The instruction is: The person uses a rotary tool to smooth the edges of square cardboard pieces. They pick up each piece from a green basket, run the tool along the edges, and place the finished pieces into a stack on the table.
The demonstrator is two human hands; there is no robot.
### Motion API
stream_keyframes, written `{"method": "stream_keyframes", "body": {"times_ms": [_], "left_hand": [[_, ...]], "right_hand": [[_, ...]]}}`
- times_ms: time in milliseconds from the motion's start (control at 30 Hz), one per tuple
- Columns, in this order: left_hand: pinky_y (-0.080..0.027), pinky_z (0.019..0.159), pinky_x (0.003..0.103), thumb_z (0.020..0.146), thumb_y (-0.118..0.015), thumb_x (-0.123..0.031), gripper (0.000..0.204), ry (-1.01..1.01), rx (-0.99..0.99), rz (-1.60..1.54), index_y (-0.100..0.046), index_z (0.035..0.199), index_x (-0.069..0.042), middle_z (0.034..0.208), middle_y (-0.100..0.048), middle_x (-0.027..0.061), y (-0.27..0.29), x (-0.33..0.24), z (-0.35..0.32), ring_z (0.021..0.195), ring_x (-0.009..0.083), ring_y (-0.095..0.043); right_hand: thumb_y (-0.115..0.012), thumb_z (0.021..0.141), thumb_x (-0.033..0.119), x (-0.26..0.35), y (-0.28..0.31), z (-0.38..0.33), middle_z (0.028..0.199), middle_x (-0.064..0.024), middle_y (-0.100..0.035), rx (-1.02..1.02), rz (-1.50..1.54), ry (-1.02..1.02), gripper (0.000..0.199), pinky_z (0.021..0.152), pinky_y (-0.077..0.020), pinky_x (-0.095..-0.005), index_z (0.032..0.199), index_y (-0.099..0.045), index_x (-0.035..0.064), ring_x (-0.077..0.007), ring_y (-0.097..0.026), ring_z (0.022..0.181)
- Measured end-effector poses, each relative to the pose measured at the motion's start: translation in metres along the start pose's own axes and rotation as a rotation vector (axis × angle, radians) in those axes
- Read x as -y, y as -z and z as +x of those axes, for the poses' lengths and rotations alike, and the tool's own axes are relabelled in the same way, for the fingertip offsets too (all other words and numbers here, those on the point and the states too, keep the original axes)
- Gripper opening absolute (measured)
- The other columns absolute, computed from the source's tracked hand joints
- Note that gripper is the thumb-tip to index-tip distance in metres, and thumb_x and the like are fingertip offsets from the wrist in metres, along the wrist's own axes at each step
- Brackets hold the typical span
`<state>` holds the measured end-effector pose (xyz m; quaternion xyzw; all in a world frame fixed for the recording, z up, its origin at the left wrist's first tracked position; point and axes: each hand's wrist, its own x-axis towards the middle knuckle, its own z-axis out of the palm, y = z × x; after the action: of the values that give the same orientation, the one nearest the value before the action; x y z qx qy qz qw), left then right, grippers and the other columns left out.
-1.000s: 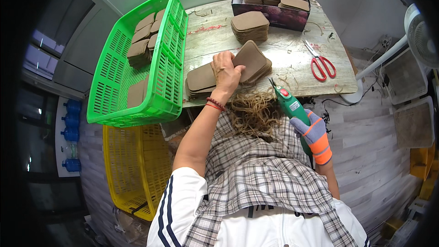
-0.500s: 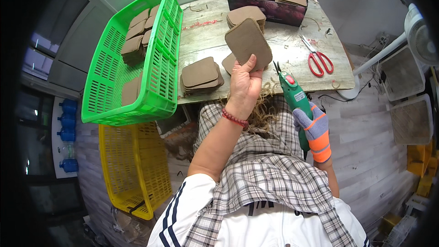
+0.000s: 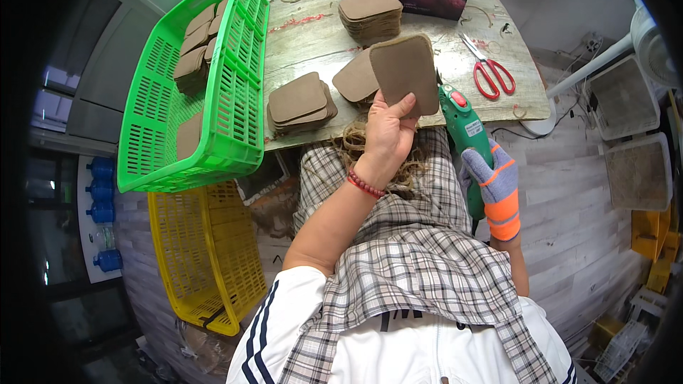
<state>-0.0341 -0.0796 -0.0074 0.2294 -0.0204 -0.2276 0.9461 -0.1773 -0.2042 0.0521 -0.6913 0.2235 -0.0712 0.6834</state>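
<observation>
My left hand grips the lower edge of a brown rounded square pad, thumb on its face, raised above the table front. In a grey and orange glove, my right hand is wrapped round a green electric cutter with a red button. The cutter's blades point up at the pad's right edge, partly hidden there. Behind the held pad lies another small pile of pads. A low stack of pads sits to its left, and a taller stack stands farther back. Brown trimmings hang over my lap.
Red-handled scissors lie on the worn table at right. A dark box of pads stands at the back. At left are a green basket with pads and a yellow crate below. A white fan stands far right.
The pad in my left hand has moved right and slightly down, and turned more upright, bringing its right edge to the cutter's blades. My right hand keeps its hold. The view has shifted slightly.
</observation>
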Motion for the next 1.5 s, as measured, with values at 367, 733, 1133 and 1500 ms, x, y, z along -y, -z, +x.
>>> {"method": "stream_keyframes", "body": {"times_ms": [367,733,1133,1500], "left_hand": [[-0.053,0.081,0.031,0.081,-0.054,0.012,0.033,0.041,0.054,0.309,-0.057,0.111,-0.002,0.104,-0.065,0.0081,0.03,-0.031,-0.019,0.094,0.0174,-0.063],[-0.047,0.085,0.025,0.075,-0.054,0.016,0.041,0.159,0.223,0.925,-0.058,0.113,0.003,0.104,-0.065,0.0056,0.047,-0.13,-0.008,0.093,0.0115,-0.06],[-0.048,0.081,0.023,0.073,-0.058,0.013,0.038,0.442,0.221,0.987,-0.06,0.11,0.003,0.101,-0.065,0.0041,0.041,-0.126,-0.027,0.09,0.0096,-0.06],[-0.047,0.072,0.02,0.067,-0.064,0.013,0.029,0.167,0.226,1.261,-0.056,0.09,-0.003,0.086,-0.058,-0.0027,0.044,-0.172,-0.017,0.082,0.0049,-0.055]], "right_hand": [[-0.068,0.081,0.018,0.003,0.007,0.0,0.066,-0.0005,-0.057,0.042,0.047,-0.049,0.027,0.048,-0.042,-0.0203,0.1,-0.059,0.0006,-0.006,-0.051,0.053],[-0.072,0.078,0.022,0.001,0.0,-0.004,0.073,0.0006,-0.061,0.227,-0.155,-0.076,0.038,0.053,-0.0417,-0.0189,0.106,-0.06,0.0001,-0.003,-0.052,0.06],[-0.073,0.078,0.021,-0.002,-0.011,-0.002,0.071,0.0014,-0.06,0.232,-0.124,-0.078,0.037,0.052,-0.0405,-0.0192,0.104,-0.06,0.0002,-0.003,-0.051,0.06],[-0.072,0.078,0.02,0.0,-0.013,-0.001,0.073,0.001,-0.061,0.349,-0.131,-0.115,0.036,0.053,-0.0415,-0.0187,0.105,-0.06,0.0003,-0.0029,-0.051,0.059]]}}
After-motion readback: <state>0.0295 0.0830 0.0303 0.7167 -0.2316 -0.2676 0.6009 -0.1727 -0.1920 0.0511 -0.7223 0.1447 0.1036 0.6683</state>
